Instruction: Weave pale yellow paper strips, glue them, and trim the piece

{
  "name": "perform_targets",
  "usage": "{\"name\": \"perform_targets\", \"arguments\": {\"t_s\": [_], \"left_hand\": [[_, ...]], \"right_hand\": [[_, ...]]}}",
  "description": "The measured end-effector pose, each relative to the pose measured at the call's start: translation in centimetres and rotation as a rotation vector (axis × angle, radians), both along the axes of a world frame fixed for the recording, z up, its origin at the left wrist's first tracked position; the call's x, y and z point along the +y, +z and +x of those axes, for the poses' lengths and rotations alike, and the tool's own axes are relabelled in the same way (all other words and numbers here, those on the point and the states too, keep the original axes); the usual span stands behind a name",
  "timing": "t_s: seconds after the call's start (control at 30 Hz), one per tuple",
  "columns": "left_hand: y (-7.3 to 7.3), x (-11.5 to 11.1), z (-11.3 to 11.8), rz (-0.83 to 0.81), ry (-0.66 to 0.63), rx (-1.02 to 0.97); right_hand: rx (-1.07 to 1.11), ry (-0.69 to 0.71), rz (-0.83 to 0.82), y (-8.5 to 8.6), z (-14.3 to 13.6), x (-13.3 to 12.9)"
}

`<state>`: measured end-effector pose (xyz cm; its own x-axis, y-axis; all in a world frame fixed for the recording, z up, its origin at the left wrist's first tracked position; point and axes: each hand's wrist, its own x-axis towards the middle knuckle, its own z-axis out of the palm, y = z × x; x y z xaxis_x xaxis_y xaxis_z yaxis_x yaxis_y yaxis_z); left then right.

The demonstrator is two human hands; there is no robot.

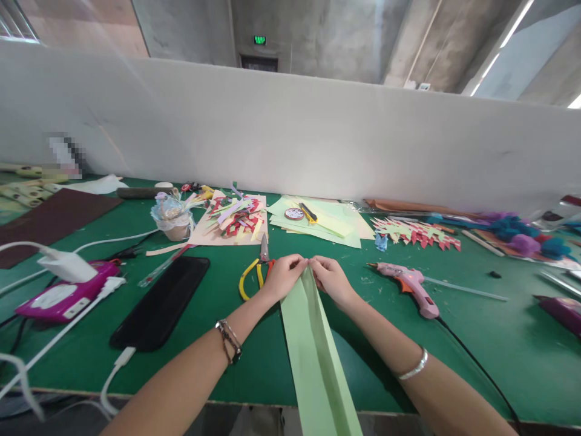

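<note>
A long strip of light green paper [313, 357] runs from my hands toward me, past the table's front edge, with a lengthwise fold along its right part. My left hand [285, 277] pinches the far end at its left corner. Close beside it, my right hand [332, 280] grips the same end on the right, fingers closed. Yellow-handled scissors [249, 277] lie just left of my left hand, partly hidden by it. To the right of my right hand rests a pink glue gun [408, 283].
A black phone [163, 303] and a purple power strip [68, 297] with white cables lie at left. Behind my hands are paper scraps [238, 215], green sheets [336, 221] with a cutter, and red-green cut paper [417, 233]. A white partition [290, 133] stands behind.
</note>
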<state>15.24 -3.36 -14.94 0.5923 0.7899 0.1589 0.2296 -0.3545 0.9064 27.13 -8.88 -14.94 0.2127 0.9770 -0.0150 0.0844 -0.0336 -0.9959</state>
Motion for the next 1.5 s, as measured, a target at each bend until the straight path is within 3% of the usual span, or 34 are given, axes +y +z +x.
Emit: {"name": "perform_targets", "arguments": {"t_s": [0.27,0.47,0.7,1.33,1.5], "left_hand": [[-0.3,-0.2,0.5,0.056,0.098,-0.015],[-0.1,0.0,0.1,0.135,0.097,0.001],[0.0,0.3,-0.5,0.244,0.045,0.057],[1.7,0.8,-1.5,0.325,0.144,0.135],[1.6,0.6,-1.4,0.341,0.137,0.165]], "right_hand": [[-0.019,-0.061,0.016,0.4,-0.2,-0.2],[0.035,-0.069,0.004,0.0,0.0,-0.2],[0.089,0.104,-0.047,0.0,-0.1,-0.2],[0.190,0.220,-0.126,-0.2,0.4,-0.1],[0.019,0.208,-0.120,-0.1,0.0,-0.4]]}}
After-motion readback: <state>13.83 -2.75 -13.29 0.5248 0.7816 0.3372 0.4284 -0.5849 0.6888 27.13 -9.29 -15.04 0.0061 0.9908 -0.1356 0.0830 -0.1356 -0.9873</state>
